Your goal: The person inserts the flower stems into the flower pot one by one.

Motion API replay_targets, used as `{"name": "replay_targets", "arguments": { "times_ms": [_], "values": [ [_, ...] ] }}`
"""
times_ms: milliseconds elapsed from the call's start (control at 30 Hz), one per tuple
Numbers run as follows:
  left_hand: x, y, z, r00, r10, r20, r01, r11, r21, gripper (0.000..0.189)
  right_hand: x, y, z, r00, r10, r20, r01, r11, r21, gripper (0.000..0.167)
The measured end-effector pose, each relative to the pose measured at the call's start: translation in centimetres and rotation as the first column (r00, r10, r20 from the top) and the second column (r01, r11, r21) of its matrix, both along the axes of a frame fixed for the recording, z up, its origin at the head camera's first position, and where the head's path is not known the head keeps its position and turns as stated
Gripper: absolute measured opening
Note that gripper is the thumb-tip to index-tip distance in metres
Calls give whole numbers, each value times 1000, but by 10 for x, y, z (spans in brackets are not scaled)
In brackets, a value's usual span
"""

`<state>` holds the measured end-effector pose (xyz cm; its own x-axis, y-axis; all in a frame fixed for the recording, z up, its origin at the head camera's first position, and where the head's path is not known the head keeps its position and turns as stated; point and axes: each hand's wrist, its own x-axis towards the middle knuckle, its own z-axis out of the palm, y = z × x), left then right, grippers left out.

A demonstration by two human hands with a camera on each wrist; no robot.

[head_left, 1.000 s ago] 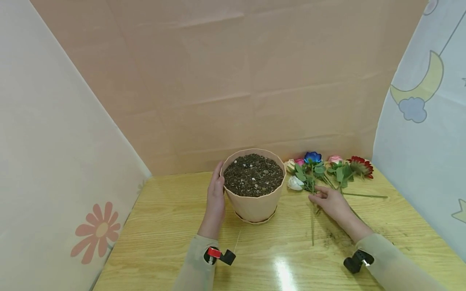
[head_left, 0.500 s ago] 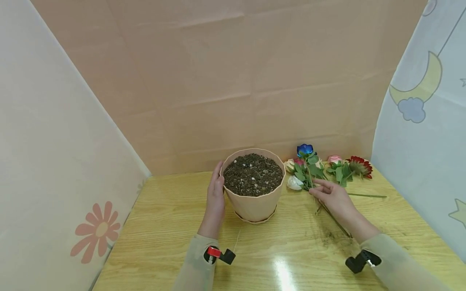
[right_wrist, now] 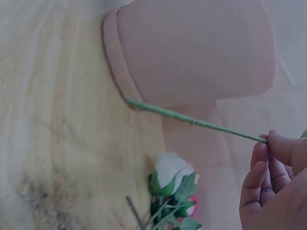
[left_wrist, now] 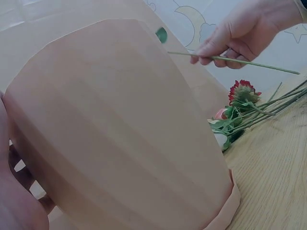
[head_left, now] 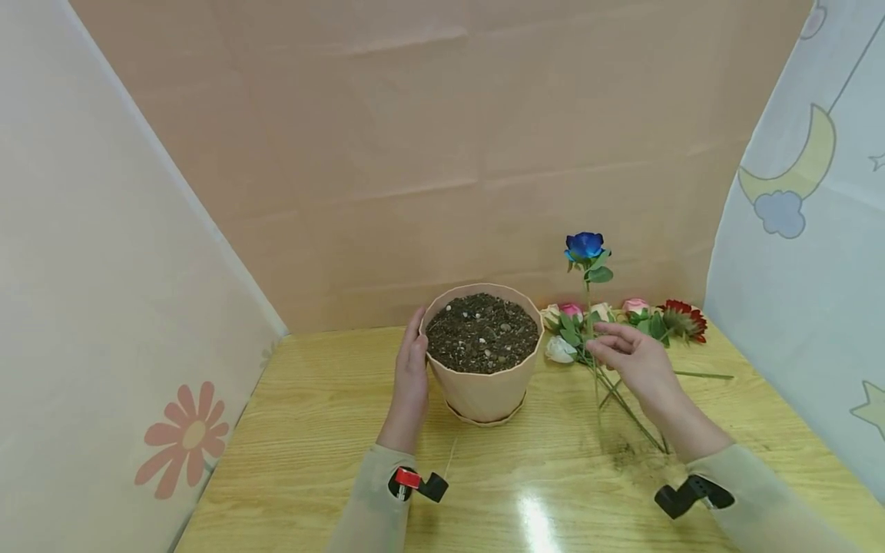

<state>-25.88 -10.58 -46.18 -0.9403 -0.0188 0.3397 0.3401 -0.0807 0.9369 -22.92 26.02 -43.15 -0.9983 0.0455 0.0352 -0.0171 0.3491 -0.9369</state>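
A blue rose (head_left: 585, 246) stands upright above the other flowers. My right hand (head_left: 638, 369) pinches its green stem (right_wrist: 192, 120) between thumb and fingertips, to the right of the pot. The peach flowerpot (head_left: 487, 392), filled with dark soil (head_left: 482, 332), stands on a matching saucer (head_left: 477, 422). Against the pot's left side rests my left hand (head_left: 411, 376), its fingers lying along the wall near the rim. In the left wrist view the pot (left_wrist: 124, 120) hides most of the area behind it.
Several flowers lie on the wooden table (head_left: 332, 430) right of the pot: a white rose (head_left: 561, 349), a pink rose (head_left: 634, 306), a red flower (head_left: 684, 319) and others. Spilled soil (head_left: 625, 453) dots the table near my right forearm. A peach backdrop (head_left: 415, 153) rises behind.
My right hand has lifted the blue rose off the flower pile, and its bloom has risen from lying to upright. My left hand has stayed on the pot.
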Motion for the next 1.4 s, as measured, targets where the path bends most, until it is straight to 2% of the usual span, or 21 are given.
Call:
{"name": "replay_targets", "arguments": {
  "times_ms": [200, 467, 733, 933, 1233, 1400],
  "values": [
    [2, 0, 0, 1000, 1, 17, -1, 1000, -6, 60, 4, -10, 26, 997, -41, -63, 38, 999, -36, 53],
    [2, 0, -1, 1000, 4, 13, -4, 1000, -1, 59, 3, -24, 60, 986, -44, -159, 39, 999, -35, 49],
    [2, 0, -2, 1000, 2, 15, -2, 1000, 13, 58, -1, -39, 80, 983, -26, -183, 14, 998, -65, 48],
    [2, 0, -2, 1000, 0, 12, -1, 1000, 19, 57, -4, -49, 97, 972, -17, -233, -7, 995, -102, 40],
    [3, 0, -2, 1000, -6, 3, 6, 1000, 29, 57, -8, -65, 125, 956, 3, -294, -34, 994, -103, 33],
    [2, 0, -2, 1000, -11, 5, 11, 999, 30, 57, -10, -74, 133, 948, 7, -319, -54, 989, -141, 31]
  ]
}}
